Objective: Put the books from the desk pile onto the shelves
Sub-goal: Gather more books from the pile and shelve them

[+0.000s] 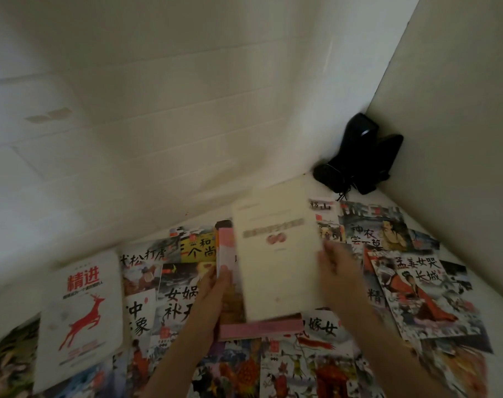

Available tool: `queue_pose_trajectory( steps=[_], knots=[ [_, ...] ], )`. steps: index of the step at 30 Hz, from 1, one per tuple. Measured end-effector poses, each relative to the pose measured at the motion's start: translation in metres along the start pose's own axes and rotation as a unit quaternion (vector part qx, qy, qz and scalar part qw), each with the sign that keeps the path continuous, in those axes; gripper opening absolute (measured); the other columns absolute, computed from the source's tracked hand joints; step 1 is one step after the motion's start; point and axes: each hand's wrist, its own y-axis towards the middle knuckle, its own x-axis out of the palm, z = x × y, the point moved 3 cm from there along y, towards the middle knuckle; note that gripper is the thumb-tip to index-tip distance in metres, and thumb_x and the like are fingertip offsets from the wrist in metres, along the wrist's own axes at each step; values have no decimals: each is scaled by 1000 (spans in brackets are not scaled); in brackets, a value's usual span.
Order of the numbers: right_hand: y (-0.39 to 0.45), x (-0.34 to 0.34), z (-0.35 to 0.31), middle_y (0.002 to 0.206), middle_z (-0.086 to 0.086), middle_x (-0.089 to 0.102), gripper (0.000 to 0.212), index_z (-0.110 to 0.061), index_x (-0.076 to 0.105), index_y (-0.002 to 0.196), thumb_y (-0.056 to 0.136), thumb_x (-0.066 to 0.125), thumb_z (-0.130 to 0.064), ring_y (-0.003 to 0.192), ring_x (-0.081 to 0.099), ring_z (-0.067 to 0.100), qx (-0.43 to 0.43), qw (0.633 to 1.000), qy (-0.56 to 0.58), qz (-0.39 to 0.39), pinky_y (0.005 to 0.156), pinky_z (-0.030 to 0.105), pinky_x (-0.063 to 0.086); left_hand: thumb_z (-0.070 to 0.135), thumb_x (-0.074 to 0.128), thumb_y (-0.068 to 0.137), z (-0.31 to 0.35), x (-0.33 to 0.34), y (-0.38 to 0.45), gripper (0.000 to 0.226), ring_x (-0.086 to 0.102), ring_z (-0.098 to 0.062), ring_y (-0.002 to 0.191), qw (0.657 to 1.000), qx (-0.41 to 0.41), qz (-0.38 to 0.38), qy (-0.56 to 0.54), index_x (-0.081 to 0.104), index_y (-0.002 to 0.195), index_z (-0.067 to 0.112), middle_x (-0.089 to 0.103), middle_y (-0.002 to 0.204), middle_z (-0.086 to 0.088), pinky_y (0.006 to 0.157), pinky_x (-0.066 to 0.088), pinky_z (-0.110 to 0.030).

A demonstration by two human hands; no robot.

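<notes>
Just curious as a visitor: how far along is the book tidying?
Nothing looks shelved; no shelf shows. Both hands, left and right, hold a cream book with a pink one. The deer book and many picture books remain on the desk.

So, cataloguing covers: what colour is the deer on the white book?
Red, on the white book; head view.

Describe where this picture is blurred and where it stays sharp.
Head view: the cream book and the right hand are smeared by motion; the white deer book reads sharper; dim light, wall lines bowed by the wide lens.
</notes>
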Motion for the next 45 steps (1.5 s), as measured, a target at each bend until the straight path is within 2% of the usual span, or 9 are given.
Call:
queue_pose_trajectory(
  steps=[5, 9, 14, 18, 22, 30, 33, 39, 45],
  knots=[
    [-21, 55, 20, 108, -6, 62, 28, -18, 56, 126, 100, 48, -18, 84, 53, -5, 32, 999, -2, -23, 63, 2, 39, 32, 77, 77, 0, -2, 2, 55, 70, -23, 99, 996, 32, 10, 86, 54, 127, 25, 69, 120, -1, 77, 60, -46],
    [-18, 57, 35, 126, -3, 48, 58, -25, 49, 134, 82, 72, -35, 113, 47, 13, 24, 995, -63, -67, 93, 26, 45, 16, 83, 72, -6, -6, 3, 78, 65, -20, 102, 995, 36, 28, 84, 41, 137, 22, 62, 126, -1, 65, 61, -34],
    [-15, 48, 36, 126, -14, 55, 96, -33, 27, 145, 69, 85, -26, 107, 61, 10, 92, 969, 93, -208, 84, 32, 57, 9, 84, 63, -1, -9, -11, 78, 66, -27, 107, 996, 77, -29, 21, 47, 128, 30, 65, 123, -2, 78, 58, -53],
    [-20, 52, 17, 128, -16, 57, 77, -34, 35, 139, 77, 79, -21, 116, 57, 5, 9, 965, 123, -233, 93, 36, 55, -1, 78, 70, 26, -17, -29, 79, 67, -17, 107, 981, 173, -61, 66, 42, 133, 30, 66, 122, 5, 75, 60, -38],
    [-36, 78, -3, 127, -27, 44, 81, -63, 16, 124, 86, 71, -16, 117, 45, -11, -56, 973, 149, -165, 93, 12, 46, -4, 69, 82, 55, -34, -36, 78, 63, 1, 107, 954, 246, -51, 164, 32, 132, 43, 64, 117, 19, 75, 56, -20],
    [-53, 109, 13, 133, -28, 36, 74, -55, 11, 131, 93, 58, -13, 113, 40, -26, -97, 969, 158, -162, 85, -1, 41, -1, 73, 81, 19, -52, -30, 78, 54, -15, 124, 947, 271, 6, 175, 30, 136, 35, 56, 128, 8, 92, 55, -39],
    [-56, 99, -1, 131, -26, 43, 74, -53, 18, 132, 92, 61, -8, 114, 46, -20, -118, 963, 168, -176, 89, 10, 48, 0, 74, 79, 30, -46, -56, 75, 56, -1, 117, 934, 309, 61, 171, 33, 130, 37, 56, 124, 11, 85, 55, -23],
    [-94, 76, -126, 117, -30, 55, 61, -37, 38, 134, 87, 67, -14, 110, 57, -8, -220, 926, 198, -234, 83, 19, 55, 2, 78, 76, 113, -72, -177, 71, 66, -8, 105, 899, 378, 193, 105, 43, 132, 28, 64, 117, 10, 75, 59, -28],
    [-202, 70, -285, 117, -17, 63, 49, -30, 47, 129, 87, 69, -21, 104, 64, -1, -343, 842, 232, -346, 73, 19, 57, -1, 72, 80, 194, -124, -363, 66, 68, -11, 102, 802, 485, 326, 127, 47, 135, 24, 69, 115, 9, 75, 60, -29]
  ],
)
